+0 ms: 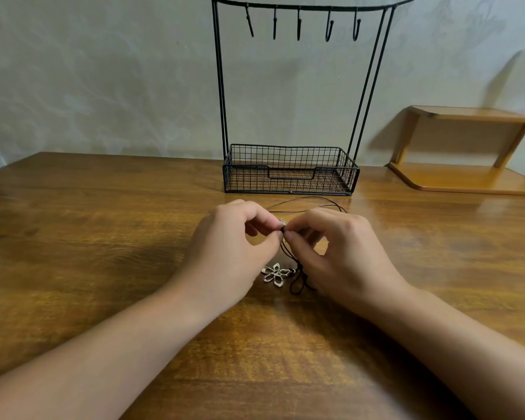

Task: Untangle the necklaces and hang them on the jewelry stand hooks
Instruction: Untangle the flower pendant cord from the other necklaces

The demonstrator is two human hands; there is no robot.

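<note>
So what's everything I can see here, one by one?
Jewelry stand: one, black wire, at the back of the table against the wall.
Hooks: five, black, hanging from the stand's top bar, all bare.
Basket: one, black wire mesh, at the foot of the stand.
Cord: dark, how many strands cannot be told, looping on the table in front of the basket and running down between the hands.
Flower pendant: one, silver, lying on the table between the wrists.
Shelf: one, light wood, far right on the table.
Table: one, brown wood.
Wall: pale, behind everything.
Left hand: pinches the cord near a small silver clasp.
Right hand: pinches the same spot.
</note>
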